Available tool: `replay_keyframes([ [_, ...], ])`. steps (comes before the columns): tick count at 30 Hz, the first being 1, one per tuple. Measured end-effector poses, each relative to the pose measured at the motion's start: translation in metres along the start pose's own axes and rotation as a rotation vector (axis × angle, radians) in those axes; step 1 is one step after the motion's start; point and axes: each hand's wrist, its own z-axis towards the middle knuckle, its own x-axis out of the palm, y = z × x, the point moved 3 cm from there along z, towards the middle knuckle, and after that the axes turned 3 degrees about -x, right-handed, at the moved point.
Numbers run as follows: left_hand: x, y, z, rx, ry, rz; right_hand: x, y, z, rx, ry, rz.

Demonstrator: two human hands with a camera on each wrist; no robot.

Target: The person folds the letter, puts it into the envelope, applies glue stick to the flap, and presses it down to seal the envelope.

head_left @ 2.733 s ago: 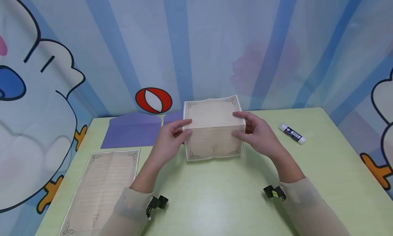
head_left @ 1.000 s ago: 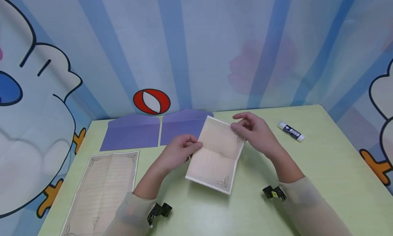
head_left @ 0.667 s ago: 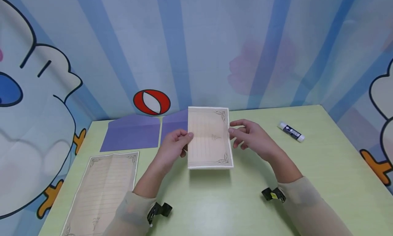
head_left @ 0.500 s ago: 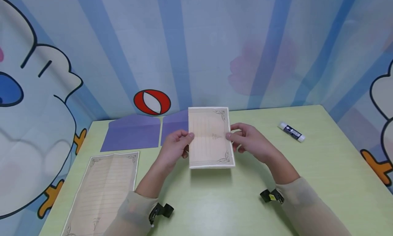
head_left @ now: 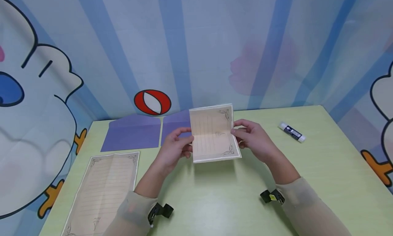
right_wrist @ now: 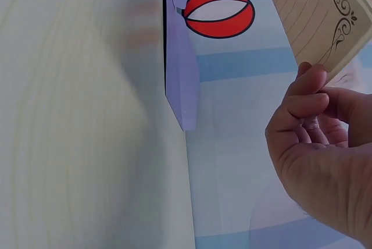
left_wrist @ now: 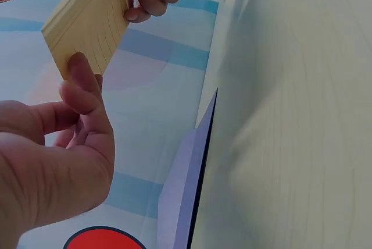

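Note:
A folded sheet of lined letter paper (head_left: 212,137) with corner scrolls and a crease across its middle is held above the table. At its left edge my left hand (head_left: 175,147) pinches it between thumb and fingers. My right hand (head_left: 253,138) pinches the opposite edge. Several layers show along the paper's edge in the right wrist view, where the letter paper (right_wrist: 314,16) rises above the right hand (right_wrist: 319,138). Another sheet of letter paper (head_left: 104,185) lies unfolded at the left of the table, partly under the left sleeve.
Two purple envelopes, a left one (head_left: 133,135) and a right one (head_left: 175,127), lie at the back edge, the right one partly hidden by the held paper. A glue stick (head_left: 291,132) lies right of the right hand. Behind the table (head_left: 208,205) hangs a printed cloth (head_left: 208,52).
The held paper was turned from a wide to an upright position and folded narrower. In the last half second it tilted and shifted slightly right; its middle crease now bends more.

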Motion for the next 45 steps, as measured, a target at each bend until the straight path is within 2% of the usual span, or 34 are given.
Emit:
replay_keyframes([
  [5, 0.0, -0.001, -0.003, 0.014, 0.016, -0.05, 0.0, 0.001, -0.001, -0.032, 0.001, 0.022],
  [11, -0.001, 0.0, -0.003, 0.007, 0.019, -0.058, 0.0, 0.001, -0.002, -0.023, 0.002, -0.007],
  [21, -0.001, -0.001, -0.002, 0.056, 0.007, 0.038, 0.001, 0.003, -0.002, -0.026, 0.01, -0.034],
  [30, 0.0, -0.001, -0.002, 0.081, 0.001, 0.078, 0.002, 0.004, -0.003, -0.036, 0.02, -0.098],
  [34, 0.001, 0.001, -0.001, 0.065, 0.029, 0.169, 0.003, 0.004, -0.002, -0.047, 0.025, -0.088],
  [40, 0.012, 0.005, -0.004, 0.035, 0.137, 0.385, 0.005, 0.005, -0.002, -0.053, 0.027, -0.096],
  [45, 0.019, 0.006, -0.01, 0.001, 0.174, 0.444, 0.01, 0.004, -0.002, -0.037, 0.051, -0.132],
])
